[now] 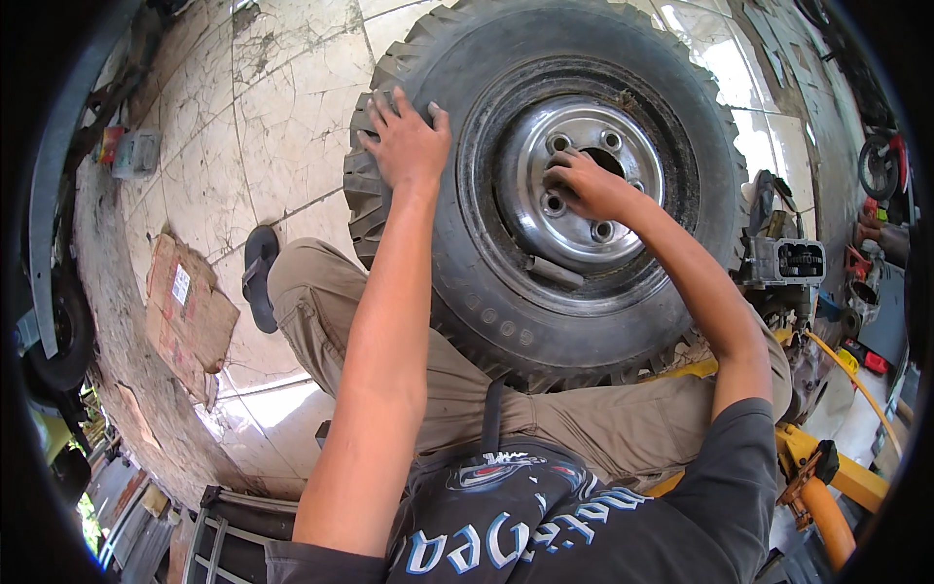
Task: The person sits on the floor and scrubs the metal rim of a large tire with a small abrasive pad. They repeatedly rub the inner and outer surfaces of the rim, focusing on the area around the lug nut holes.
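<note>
A large black tyre [584,341] with chunky tread lies on its side before me, around a silver steel wheel rim [574,240] with several bolt holes. My left hand [407,143] rests on the tyre's upper left sidewall, its fingers spread towards the tread. Over the middle of the rim is my right hand [591,187], its fingers curled and closed against the metal between the bolt holes. Part of the centre hole shows beside it; the fingertips are partly hidden. A short grey bar-like piece [555,272] lies at the rim's lower edge.
Torn cardboard [190,302] lies on the cracked tile floor [292,146] at left, near my sandalled foot [261,277]. To the right stand a metal engine part [786,261] and a yellow-orange metal frame [856,477]. A clear container [136,154] sits far left.
</note>
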The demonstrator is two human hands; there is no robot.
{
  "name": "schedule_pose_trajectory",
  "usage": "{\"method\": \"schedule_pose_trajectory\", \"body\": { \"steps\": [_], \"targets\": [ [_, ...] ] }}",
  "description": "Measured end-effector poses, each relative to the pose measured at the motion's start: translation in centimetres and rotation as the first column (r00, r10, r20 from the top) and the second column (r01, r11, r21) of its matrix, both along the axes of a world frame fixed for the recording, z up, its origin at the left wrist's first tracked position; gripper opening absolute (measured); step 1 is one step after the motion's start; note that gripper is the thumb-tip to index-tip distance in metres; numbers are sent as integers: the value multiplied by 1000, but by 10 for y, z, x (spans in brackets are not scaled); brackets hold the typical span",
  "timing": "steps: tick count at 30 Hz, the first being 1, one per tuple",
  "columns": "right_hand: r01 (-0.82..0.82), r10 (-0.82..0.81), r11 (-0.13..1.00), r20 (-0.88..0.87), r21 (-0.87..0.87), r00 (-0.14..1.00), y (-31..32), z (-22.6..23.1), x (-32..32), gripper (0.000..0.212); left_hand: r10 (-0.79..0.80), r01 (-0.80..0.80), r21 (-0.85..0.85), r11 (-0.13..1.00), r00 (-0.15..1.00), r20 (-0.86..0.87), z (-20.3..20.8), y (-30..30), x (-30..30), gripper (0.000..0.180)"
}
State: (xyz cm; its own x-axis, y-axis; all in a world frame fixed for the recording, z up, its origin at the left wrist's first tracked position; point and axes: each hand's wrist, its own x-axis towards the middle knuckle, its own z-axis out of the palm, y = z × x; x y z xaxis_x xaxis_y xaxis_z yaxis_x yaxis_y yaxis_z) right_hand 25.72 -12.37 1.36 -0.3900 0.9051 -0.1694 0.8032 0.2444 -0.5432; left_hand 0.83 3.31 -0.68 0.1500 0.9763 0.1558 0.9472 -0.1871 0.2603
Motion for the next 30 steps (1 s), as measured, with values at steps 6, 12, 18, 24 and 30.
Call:
{"method": "schedule_pose_trajectory", "body": {
  "steps": [6,12,18,24,30],
  "targets": [
    [-66,66,998,48,-2,997,10,-4,-7,20,-3,3,-6,1000,1000,-20,-2,1,0,68],
    [-66,66,998,12,-6,998,22,-3,13,22,-3,3,-30,1000,1000,-4,-2,1,-1,70],
    [-69,70,996,-11,65,997,7,-12,-4,20,-10,10,-37,999,1000,-12,-3,0,0,70],
    [-126,123,975,29,184,992,-1,-18,-10,23,-8,8,-44,999,1000,-5,-2,0,0,70],
    [-109,113,989,-39,96,993,6,-14,-7,25,-5,4,-50,999,1000,-22,1,0,2,70]
  ]
}}
